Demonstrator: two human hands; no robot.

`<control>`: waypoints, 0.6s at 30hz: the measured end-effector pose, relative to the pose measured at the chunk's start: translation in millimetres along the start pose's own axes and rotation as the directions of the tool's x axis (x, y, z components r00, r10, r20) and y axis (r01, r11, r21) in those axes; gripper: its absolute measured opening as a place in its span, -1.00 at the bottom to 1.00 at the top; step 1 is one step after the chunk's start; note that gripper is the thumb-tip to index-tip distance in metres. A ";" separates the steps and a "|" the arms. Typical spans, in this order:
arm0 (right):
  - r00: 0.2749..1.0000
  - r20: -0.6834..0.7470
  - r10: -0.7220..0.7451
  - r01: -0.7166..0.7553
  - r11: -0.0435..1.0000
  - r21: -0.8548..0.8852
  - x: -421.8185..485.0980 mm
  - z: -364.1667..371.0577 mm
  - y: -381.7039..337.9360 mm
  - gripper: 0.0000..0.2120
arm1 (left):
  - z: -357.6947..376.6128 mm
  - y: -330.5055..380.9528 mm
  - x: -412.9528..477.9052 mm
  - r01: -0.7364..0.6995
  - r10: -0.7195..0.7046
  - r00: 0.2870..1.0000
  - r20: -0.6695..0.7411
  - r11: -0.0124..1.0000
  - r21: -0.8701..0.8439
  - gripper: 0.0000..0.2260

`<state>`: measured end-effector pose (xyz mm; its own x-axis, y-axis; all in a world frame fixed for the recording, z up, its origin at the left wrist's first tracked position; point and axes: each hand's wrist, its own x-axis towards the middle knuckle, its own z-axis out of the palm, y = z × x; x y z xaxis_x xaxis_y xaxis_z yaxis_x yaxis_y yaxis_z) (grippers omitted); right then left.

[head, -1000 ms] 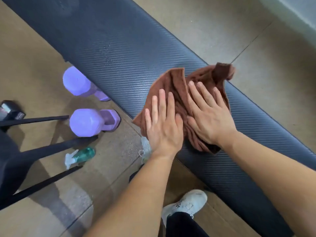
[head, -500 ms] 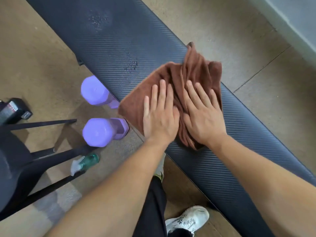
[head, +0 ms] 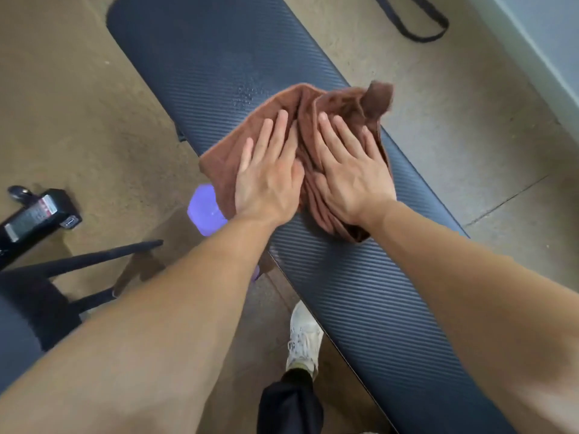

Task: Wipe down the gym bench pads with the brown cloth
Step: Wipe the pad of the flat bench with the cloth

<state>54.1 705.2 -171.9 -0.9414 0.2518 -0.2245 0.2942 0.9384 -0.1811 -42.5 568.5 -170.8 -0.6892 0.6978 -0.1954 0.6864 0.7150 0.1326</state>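
One brown cloth (head: 332, 120) bunched on one dark bench pad (head: 200, 57), left hand (head: 266, 180) and right hand (head: 352, 177) pressed flat, fingers spread, droplets (head: 246, 95) at cloth's eleven o'clock, one purple dumbbell (head: 203, 211) at seven.

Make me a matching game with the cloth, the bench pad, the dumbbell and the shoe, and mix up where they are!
Things:
1. brown cloth
2. bench pad
3. purple dumbbell
4. white shoe

Places or states:
A. on the floor, left of the pad
B. pressed flat under both hands
C. carries droplets just beyond the cloth
D. on the person's foot

Pairs: 1-B, 2-C, 3-A, 4-D
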 end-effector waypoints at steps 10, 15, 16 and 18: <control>1.000 0.002 -0.014 0.013 0.999 0.043 -36.2 6.1 0.0 -0.34 | 10.0 33.3 -41.1 0.121 -0.122 0.992 0.015 0.991 0.050 -0.42; 0.989 0.109 -0.097 0.098 0.995 -0.003 -120.0 16.5 11.4 -0.33 | 27.4 74.5 -116.3 0.108 -0.111 0.988 0.108 0.994 0.035 -0.40; 0.986 0.129 -0.108 0.110 0.994 -0.013 -125.3 16.5 13.0 -0.34 | 28.0 75.7 -121.2 0.107 -0.111 0.986 0.125 0.994 0.033 -0.39; 0.981 0.147 -0.126 0.132 0.991 -0.028 -125.6 15.2 15.7 -0.34 | 26.5 73.7 -122.0 0.110 -0.113 0.985 0.132 0.993 0.031 -0.38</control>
<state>179.5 684.8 -161.1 -0.9366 0.0939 -0.3376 0.1629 0.9697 -0.1821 98.4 535.0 -162.9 -0.7258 0.6006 -0.3353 0.6132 0.7858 0.0803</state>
